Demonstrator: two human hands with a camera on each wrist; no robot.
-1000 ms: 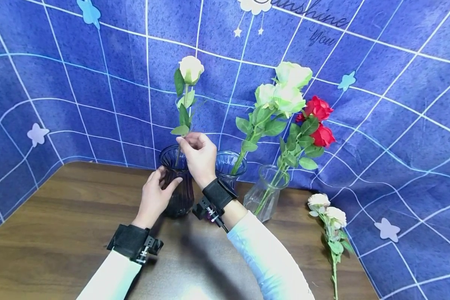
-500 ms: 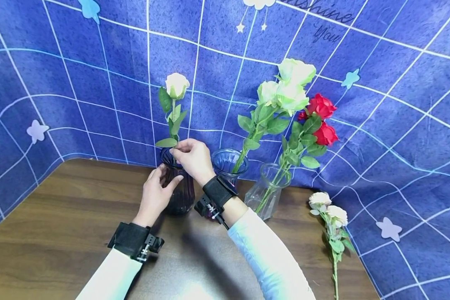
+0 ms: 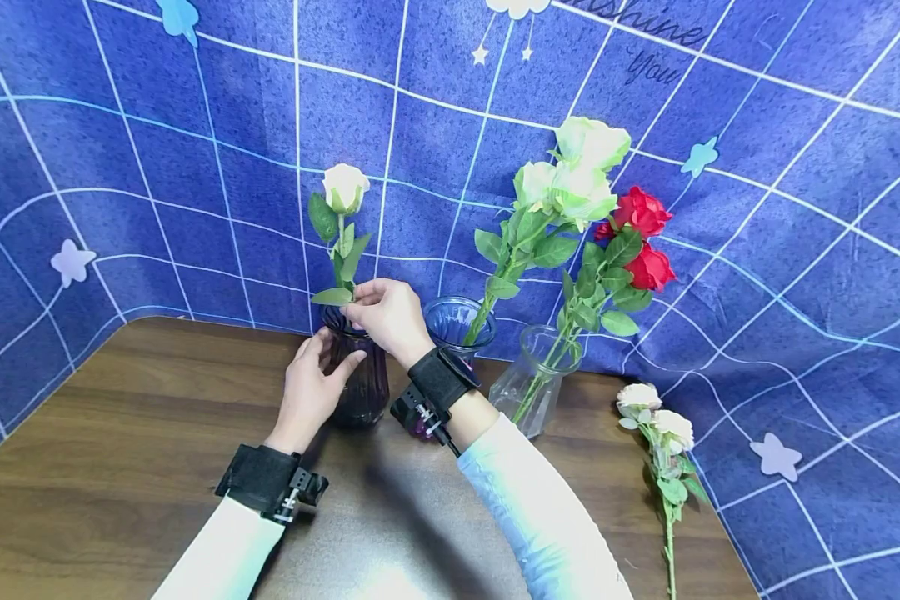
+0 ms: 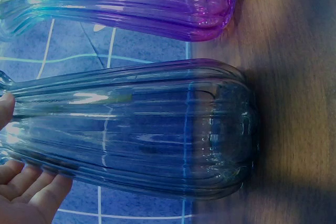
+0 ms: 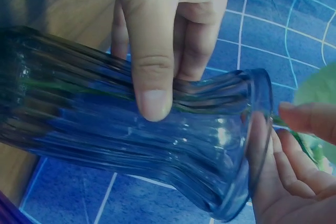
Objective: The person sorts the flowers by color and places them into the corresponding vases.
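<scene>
A white rose [image 3: 347,188] with green leaves stands with its stem in the dark ribbed glass vase [image 3: 366,387] at the left. Just above that vase's rim, my right hand [image 3: 388,321] pinches the stem between thumb and fingers. My left hand [image 3: 311,390] holds the vase around its narrow part, thumb on one side and fingers on the other. Through the glass in the right wrist view, the green stem [image 5: 73,88] runs down toward the base. The vase base [image 4: 236,135] sits on the wooden table in the left wrist view.
Right of it stands a blue-and-purple vase [image 3: 450,321] with pale green roses [image 3: 573,187]. Beside that, a clear vase [image 3: 517,400] holds red roses [image 3: 645,212]. Pale flowers [image 3: 671,433] lie on the table [image 3: 157,433] at the right. A blue patterned cloth [image 3: 217,208] hangs behind.
My right hand has moved left and down with the white rose, which now sits lower in the dark vase. The left hand has stayed on the vase.
</scene>
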